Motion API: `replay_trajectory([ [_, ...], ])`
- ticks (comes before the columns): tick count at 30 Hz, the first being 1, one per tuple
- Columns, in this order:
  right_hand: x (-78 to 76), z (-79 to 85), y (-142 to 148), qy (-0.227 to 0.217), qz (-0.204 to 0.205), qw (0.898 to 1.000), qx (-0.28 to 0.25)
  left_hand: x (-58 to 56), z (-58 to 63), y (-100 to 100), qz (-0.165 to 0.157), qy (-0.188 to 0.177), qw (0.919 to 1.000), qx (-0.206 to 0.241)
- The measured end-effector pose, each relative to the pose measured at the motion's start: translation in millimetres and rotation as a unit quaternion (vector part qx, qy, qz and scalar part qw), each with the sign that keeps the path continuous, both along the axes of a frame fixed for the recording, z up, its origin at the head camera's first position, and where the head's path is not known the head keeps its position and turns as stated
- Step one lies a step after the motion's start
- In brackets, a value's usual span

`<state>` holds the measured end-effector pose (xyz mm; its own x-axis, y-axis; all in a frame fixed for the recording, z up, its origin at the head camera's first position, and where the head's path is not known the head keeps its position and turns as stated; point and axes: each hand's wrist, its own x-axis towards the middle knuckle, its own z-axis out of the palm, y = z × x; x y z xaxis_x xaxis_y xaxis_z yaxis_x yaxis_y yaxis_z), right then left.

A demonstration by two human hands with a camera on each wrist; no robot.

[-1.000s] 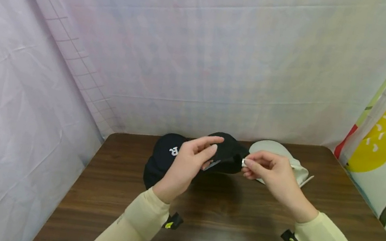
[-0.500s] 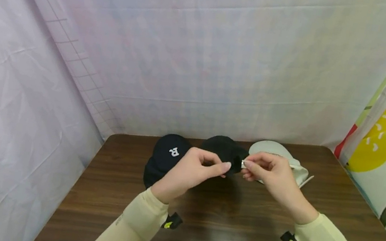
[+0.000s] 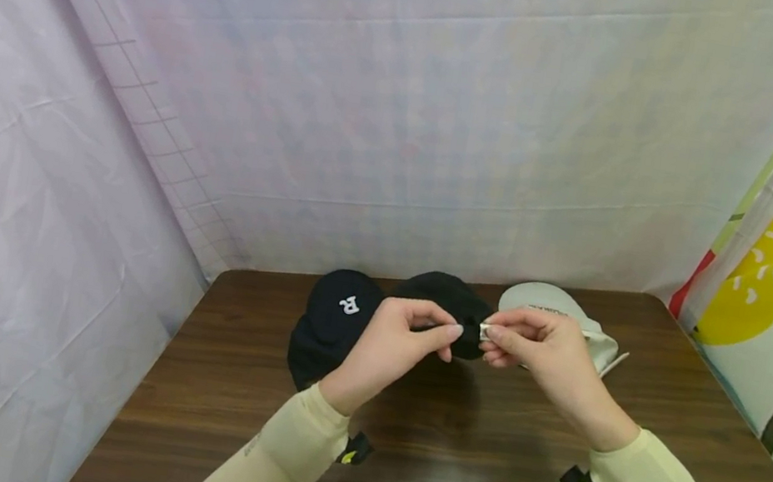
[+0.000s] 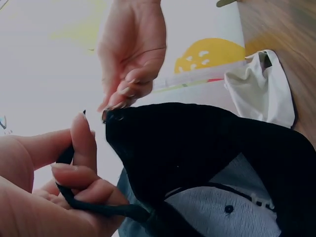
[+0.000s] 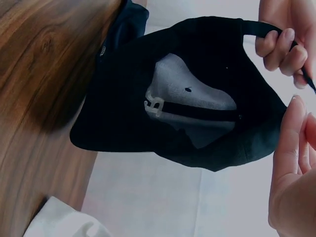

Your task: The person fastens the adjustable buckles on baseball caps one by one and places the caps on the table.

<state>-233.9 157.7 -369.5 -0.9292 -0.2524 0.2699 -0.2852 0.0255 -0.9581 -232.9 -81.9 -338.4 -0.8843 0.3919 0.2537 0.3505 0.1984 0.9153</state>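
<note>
Between both hands is a black baseball cap, its inside facing the wrist cameras. My left hand pinches the cap's narrow dark back strap, which bends round the fingers in the left wrist view. My right hand pinches a small whitish metallic buckle at the opposite edge of the cap's back opening. A short gap separates the two hands' fingertips. The strap's loose end rises past the left fingers; whether it touches the buckle, I cannot tell. A pale lining panel shows inside the cap.
A dark navy cap with a white letter R lies left of the held cap on the brown wooden table. To the right, behind my right hand, lies a white cap. Pale cloth curtains hang behind and left of the table.
My left hand has moved right, and its thumb and forefinger, apart before, have come together. The black cap has tipped and settled slightly lower. My right hand has stayed nearly still at the buckle.
</note>
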Motion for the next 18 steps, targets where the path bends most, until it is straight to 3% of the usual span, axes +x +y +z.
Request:
replay_trajectory([
  [4, 1.6, 3.1, -2.4, 0.008, -0.003, 1.0, -0.001, -0.7, -2.8, 4.1, 0.021, -0.011, 0.9995, 0.021],
  [10, 4.5, 5.5, -6.3, 0.022, -0.012, 1.0, 0.004, -0.1, -8.5, 10.6, 0.042, -0.018, 0.9952, 0.086],
  [18, 10.5, 7.1, -3.3, 0.051, -0.031, 0.998, 0.015, 4.0, -13.1, 21.4, 0.033, -0.009, 0.9937, 0.106],
])
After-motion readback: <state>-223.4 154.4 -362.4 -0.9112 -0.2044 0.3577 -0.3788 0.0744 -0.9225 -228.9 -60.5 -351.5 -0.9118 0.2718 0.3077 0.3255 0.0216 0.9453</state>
